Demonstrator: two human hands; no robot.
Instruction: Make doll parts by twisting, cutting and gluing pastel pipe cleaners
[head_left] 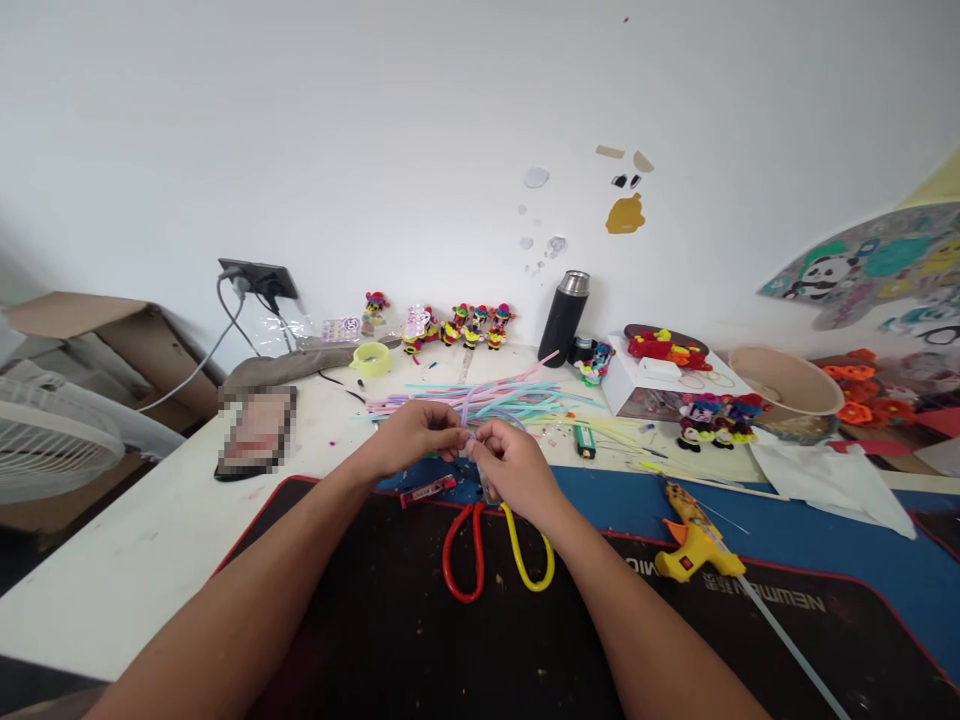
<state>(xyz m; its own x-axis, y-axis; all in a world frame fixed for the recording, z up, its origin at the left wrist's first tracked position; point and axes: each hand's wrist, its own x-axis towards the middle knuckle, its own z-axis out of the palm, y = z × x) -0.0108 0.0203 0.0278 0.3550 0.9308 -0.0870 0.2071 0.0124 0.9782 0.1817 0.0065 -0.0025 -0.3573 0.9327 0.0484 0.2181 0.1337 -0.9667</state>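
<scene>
Fingertip to fingertip, my left hand (416, 436) and my right hand (520, 468) pinch a lavender pipe cleaner (466, 404) that stands up and bends between them. Both hands are closed and sit just above the mat's far edge. Scissors (478, 570) with one red and one yellow handle lie right below, their blades partly hidden by my right hand. Beside them, left of the blades, is a small pink-and-red packet (427, 491). Behind my hands spreads a pile of pink, lavender and turquoise pipe cleaners (510, 400).
A yellow glue gun (701, 540) rests on the right of the black mat (360, 620). Along the wall stand a black thermos (564, 318), several small figures (478, 327) and a white box (637, 385). A green lighter (585, 441) lies behind my right hand; a phone (256, 432) lies left.
</scene>
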